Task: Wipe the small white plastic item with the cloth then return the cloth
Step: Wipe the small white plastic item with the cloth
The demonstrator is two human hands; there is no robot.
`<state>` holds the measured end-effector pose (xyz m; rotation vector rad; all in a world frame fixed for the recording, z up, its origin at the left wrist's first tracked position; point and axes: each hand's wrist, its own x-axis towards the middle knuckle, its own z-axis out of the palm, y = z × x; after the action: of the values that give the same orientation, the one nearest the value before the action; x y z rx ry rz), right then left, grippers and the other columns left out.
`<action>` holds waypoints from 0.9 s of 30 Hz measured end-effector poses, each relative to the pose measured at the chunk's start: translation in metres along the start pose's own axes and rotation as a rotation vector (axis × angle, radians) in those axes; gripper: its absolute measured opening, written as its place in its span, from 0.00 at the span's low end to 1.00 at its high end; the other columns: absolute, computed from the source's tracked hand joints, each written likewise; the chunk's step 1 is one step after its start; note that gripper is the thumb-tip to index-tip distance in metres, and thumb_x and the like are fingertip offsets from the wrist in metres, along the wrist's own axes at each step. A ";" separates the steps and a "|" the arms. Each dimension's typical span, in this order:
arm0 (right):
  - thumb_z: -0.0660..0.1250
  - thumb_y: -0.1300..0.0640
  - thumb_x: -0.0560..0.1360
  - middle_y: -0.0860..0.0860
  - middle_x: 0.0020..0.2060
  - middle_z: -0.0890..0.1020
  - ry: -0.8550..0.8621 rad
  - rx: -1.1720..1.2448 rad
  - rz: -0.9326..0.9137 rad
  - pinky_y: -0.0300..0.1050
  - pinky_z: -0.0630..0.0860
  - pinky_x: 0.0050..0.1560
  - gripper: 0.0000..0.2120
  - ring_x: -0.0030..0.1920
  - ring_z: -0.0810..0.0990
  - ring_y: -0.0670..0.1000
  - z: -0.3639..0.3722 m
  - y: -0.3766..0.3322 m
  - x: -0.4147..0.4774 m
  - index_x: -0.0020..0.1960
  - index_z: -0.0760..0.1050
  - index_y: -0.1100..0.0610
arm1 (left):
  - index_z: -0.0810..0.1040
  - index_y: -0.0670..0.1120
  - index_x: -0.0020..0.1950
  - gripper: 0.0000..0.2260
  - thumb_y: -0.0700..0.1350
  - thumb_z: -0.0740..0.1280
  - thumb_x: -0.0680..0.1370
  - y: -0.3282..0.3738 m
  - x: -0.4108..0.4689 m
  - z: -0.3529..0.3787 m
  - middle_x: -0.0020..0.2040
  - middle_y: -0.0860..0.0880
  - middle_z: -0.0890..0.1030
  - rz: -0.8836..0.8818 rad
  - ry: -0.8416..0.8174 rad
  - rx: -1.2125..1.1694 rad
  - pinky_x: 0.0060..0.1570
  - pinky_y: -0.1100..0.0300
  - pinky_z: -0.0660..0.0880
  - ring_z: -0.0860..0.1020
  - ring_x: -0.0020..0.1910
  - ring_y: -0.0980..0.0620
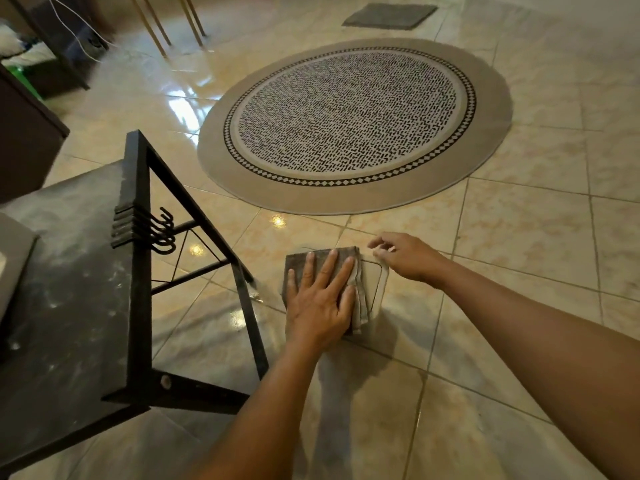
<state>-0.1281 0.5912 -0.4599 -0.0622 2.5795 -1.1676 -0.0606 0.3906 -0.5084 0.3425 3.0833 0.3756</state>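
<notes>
A folded grey cloth [358, 292] lies on top of a small, flat, whitish plastic item [379, 287] that rests on the floor tiles. Only the item's right edge and a dark inner outline show beside the cloth. My left hand [320, 299] lies flat on the cloth with its fingers spread, pressing it down on the item. My right hand [405, 256] reaches in from the right, and its fingertips pinch the item's far right corner.
A black metal table frame [138, 271] with a dusty dark top stands at the left, its legs close to my left hand. A round patterned rug [353, 123] lies farther out on the glossy tile floor. A small grey mat [389, 15] is at the far end.
</notes>
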 end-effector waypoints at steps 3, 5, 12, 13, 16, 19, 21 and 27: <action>0.62 0.56 0.80 0.51 0.55 0.81 -0.072 -0.069 -0.068 0.42 0.68 0.50 0.12 0.53 0.76 0.50 0.006 -0.007 0.009 0.60 0.80 0.53 | 0.39 0.67 0.78 0.24 0.63 0.40 0.82 -0.002 0.002 0.000 0.80 0.60 0.39 0.077 -0.032 0.022 0.76 0.41 0.37 0.33 0.78 0.51; 0.64 0.58 0.79 0.49 0.50 0.81 -0.095 -0.074 -0.074 0.42 0.70 0.45 0.10 0.52 0.77 0.50 0.006 -0.007 0.009 0.57 0.81 0.53 | 0.39 0.65 0.79 0.25 0.63 0.39 0.82 -0.002 0.002 0.000 0.80 0.58 0.39 0.068 -0.038 0.050 0.76 0.41 0.38 0.34 0.79 0.51; 0.67 0.66 0.77 0.57 0.45 0.80 -0.345 0.193 0.138 0.40 0.79 0.37 0.10 0.40 0.81 0.51 -0.005 0.005 -0.009 0.58 0.77 0.57 | 0.40 0.61 0.80 0.24 0.60 0.41 0.83 0.010 0.016 -0.007 0.81 0.57 0.38 -0.132 -0.049 -0.011 0.76 0.41 0.36 0.34 0.78 0.51; 0.67 0.67 0.77 0.57 0.45 0.80 -0.380 0.207 0.170 0.40 0.80 0.37 0.13 0.39 0.81 0.51 -0.004 0.003 -0.011 0.59 0.76 0.57 | 0.40 0.60 0.80 0.24 0.59 0.41 0.84 0.012 0.019 -0.009 0.81 0.56 0.38 -0.146 -0.055 -0.016 0.76 0.41 0.36 0.34 0.78 0.51; 0.66 0.68 0.77 0.57 0.47 0.79 -0.386 0.215 0.177 0.41 0.79 0.36 0.20 0.39 0.80 0.50 0.001 -0.004 -0.014 0.67 0.72 0.55 | 0.39 0.60 0.80 0.24 0.59 0.41 0.84 0.016 0.022 -0.010 0.81 0.55 0.38 -0.163 -0.068 -0.029 0.75 0.41 0.35 0.33 0.78 0.50; 0.66 0.69 0.76 0.55 0.45 0.76 -0.345 0.255 0.130 0.43 0.77 0.37 0.28 0.41 0.76 0.52 0.009 -0.007 -0.016 0.72 0.67 0.53 | 0.40 0.60 0.80 0.25 0.60 0.42 0.84 0.014 0.019 -0.009 0.81 0.55 0.38 -0.200 -0.061 -0.040 0.76 0.40 0.35 0.33 0.78 0.50; 0.66 0.71 0.75 0.56 0.43 0.75 -0.328 0.308 0.130 0.44 0.76 0.36 0.32 0.40 0.75 0.52 0.014 -0.006 -0.017 0.74 0.64 0.50 | 0.40 0.60 0.80 0.25 0.60 0.43 0.83 0.011 0.018 -0.008 0.81 0.55 0.39 -0.245 -0.049 -0.063 0.76 0.41 0.35 0.34 0.78 0.50; 0.67 0.70 0.75 0.56 0.42 0.76 -0.260 0.297 0.123 0.44 0.78 0.37 0.35 0.40 0.76 0.52 0.025 0.001 -0.022 0.74 0.61 0.45 | 0.40 0.59 0.80 0.27 0.61 0.43 0.83 0.011 0.005 0.000 0.81 0.54 0.38 -0.276 -0.014 -0.116 0.74 0.44 0.33 0.31 0.77 0.50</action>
<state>-0.0995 0.5770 -0.4707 0.0108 2.1340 -1.3818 -0.0626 0.4020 -0.5061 -0.0827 3.0177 0.5330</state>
